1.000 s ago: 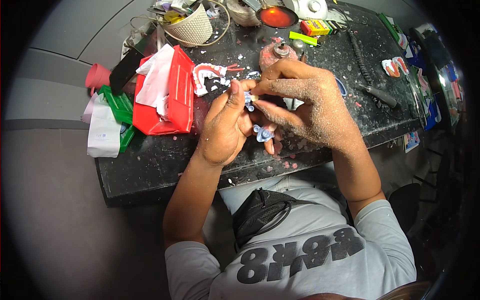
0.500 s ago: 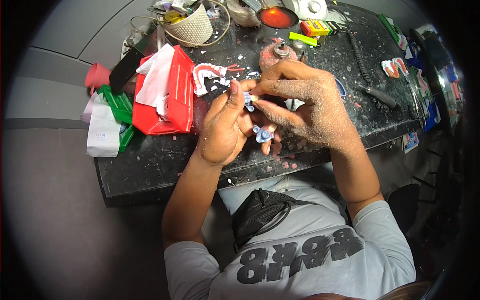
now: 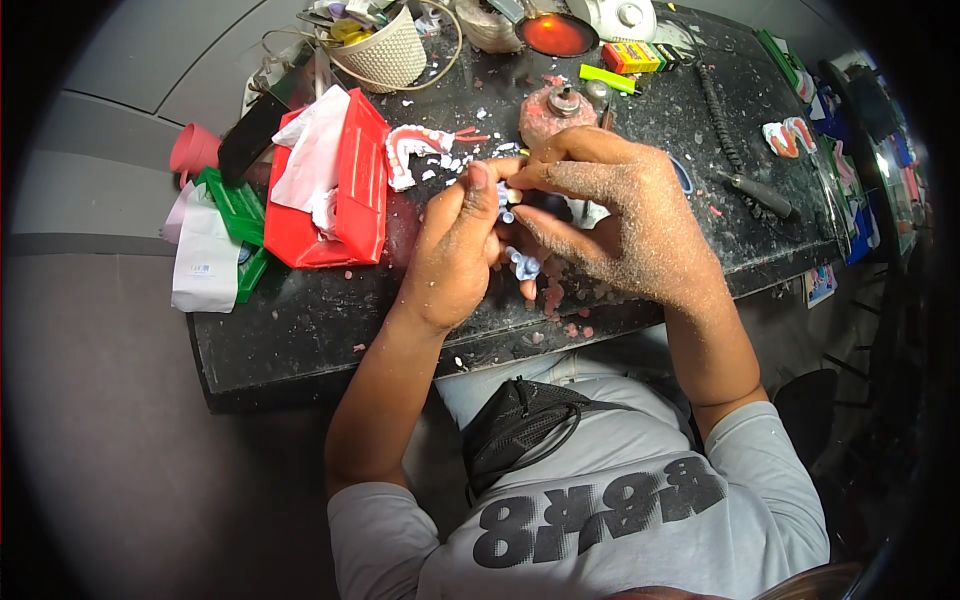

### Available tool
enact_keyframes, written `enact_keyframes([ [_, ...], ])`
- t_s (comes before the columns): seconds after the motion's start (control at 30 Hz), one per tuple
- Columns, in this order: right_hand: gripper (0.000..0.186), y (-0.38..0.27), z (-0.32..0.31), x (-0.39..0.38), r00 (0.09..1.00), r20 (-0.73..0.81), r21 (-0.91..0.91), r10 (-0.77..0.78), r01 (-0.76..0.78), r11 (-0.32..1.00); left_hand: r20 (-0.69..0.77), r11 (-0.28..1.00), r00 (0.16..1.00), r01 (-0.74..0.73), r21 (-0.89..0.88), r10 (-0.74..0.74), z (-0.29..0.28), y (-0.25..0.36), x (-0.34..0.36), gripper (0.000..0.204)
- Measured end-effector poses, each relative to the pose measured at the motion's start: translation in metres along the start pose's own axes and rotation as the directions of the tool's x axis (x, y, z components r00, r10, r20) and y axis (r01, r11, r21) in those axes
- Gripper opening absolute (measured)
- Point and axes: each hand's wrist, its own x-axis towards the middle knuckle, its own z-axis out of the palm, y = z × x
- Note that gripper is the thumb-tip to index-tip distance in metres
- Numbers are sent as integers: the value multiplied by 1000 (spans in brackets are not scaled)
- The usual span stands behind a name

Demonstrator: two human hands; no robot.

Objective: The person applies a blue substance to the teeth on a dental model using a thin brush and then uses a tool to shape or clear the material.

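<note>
My left hand [image 3: 452, 245] is closed around a translucent blue dental piece [image 3: 523, 264] with small round knobs. One end shows by the thumb and another below the fingers; the middle is hidden. My right hand [image 3: 630, 205], dusted with pale powder, meets it at the upper end. Its thumb and fingertips pinch at a small cream tooth-like piece [image 3: 514, 196] against the blue part. Just left of the hands, a dental model [image 3: 405, 150] with pink gum and white teeth lies by a red box [image 3: 360, 200].
Paper lies in the red box; a green box [image 3: 237, 215] stands left of it. Behind my hands are a pink-crusted burner jar [image 3: 548, 115], a yellow-green lighter [image 3: 608, 79] and a white basket [image 3: 385, 55]. A corded handpiece [image 3: 762, 195] and another dental model [image 3: 788, 137] lie right.
My right thumb has drawn slightly away from the fingertips, and the lower end of the blue piece has turned and shifted a little left. The left hand has tilted slightly.
</note>
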Motion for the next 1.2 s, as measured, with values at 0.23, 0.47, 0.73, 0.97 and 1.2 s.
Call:
enact_keyframes([
  [0.23,21,-2,1,0,1000,18,-38,-17,18,999,-134,999,991,-5,39,10,6,-2,0,57],
  [0.47,26,0,2,1,999,2,-54,-50,50,997,-35,997,999,5,-76,-8,-1,-1,-1,58],
  [0.73,20,3,5,-1,999,-9,-27,-42,42,999,-30,992,1000,7,-128,-11,3,0,1,63],
  [0.97,20,2,5,-1,999,-10,-18,-47,47,999,-47,996,999,1,-85,-5,-1,-3,0,65],
  [1.2,20,3,5,-1,998,-10,-21,-57,57,998,-64,994,998,-6,-110,-1,4,-2,0,64],
])
